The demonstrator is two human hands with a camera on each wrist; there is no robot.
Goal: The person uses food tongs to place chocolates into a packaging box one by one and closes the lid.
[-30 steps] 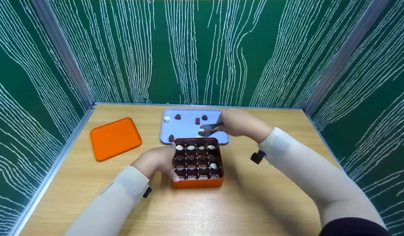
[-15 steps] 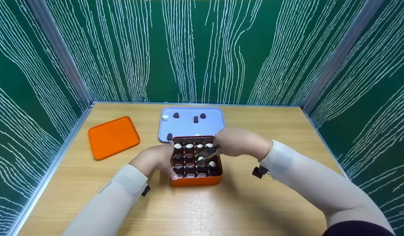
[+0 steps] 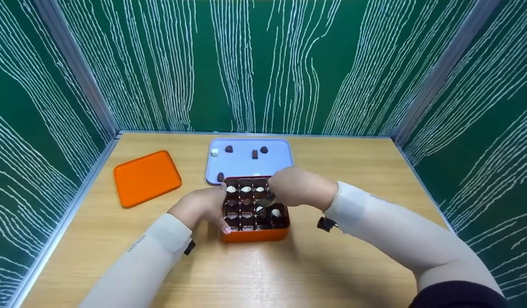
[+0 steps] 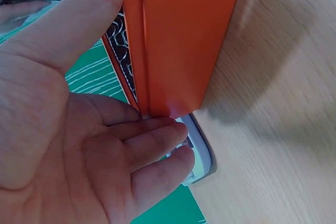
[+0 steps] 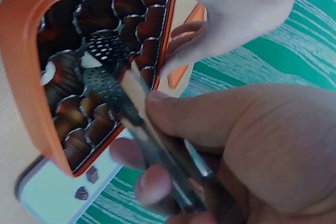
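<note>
An orange square box (image 3: 255,236) with a dark divided insert stands on the table. My left hand (image 3: 203,207) grips its left side, thumb at the front corner and fingers toward the back corner. My right hand (image 3: 295,186) holds metal tongs (image 5: 170,169) with perforated tips, reaching down into the box. Between the tips shows a white chocolate (image 5: 90,60), inside a compartment in the second row from the front. Another white chocolate (image 3: 276,212) sits in the compartment to its right. Farther back is a row of white chocolates (image 3: 245,189); the right hand hides its right end.
Behind the box lies a light blue tray (image 3: 242,164) with a white cube (image 3: 214,152), a dark rectangular chocolate (image 3: 255,154) and several rounded dark chocolates (image 3: 229,149). An orange lid (image 3: 148,179) lies at the left. Green patterned panels (image 3: 263,64) enclose the table.
My right hand has come from over the tray to the box, and the tongs carried the white chocolate into a compartment. My left hand keeps its grip on the box.
</note>
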